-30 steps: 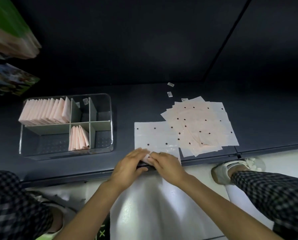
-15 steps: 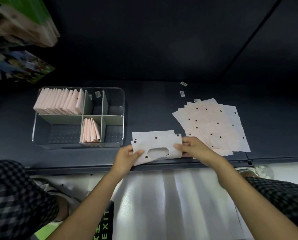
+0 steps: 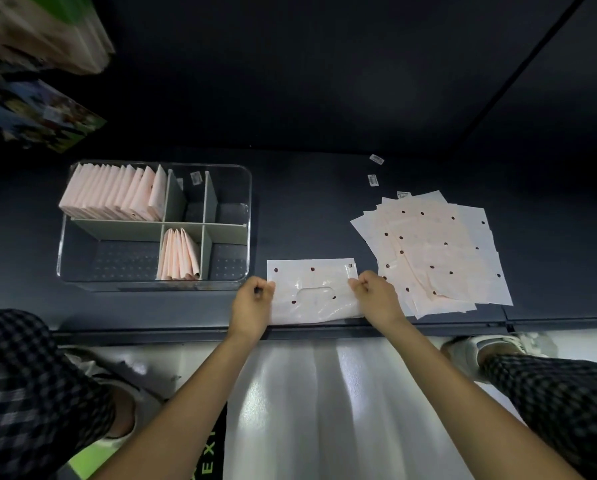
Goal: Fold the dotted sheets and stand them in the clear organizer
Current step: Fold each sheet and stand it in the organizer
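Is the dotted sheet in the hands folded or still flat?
Folded once: the dotted sheet shows doubled layers, its near half laid over, left hand and right hand pinching its ends.

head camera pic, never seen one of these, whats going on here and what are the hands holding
The picture comes from a camera worn on a person's head, looking down at their own two bare hands; there is no machine. The left hand and right hand each pinch an end of a half-folded dotted sheet lying on a dark shelf. To the right lies a loose pile of flat sheets. To the left stands a clear organizer, with folded sheets upright in two of its compartments.
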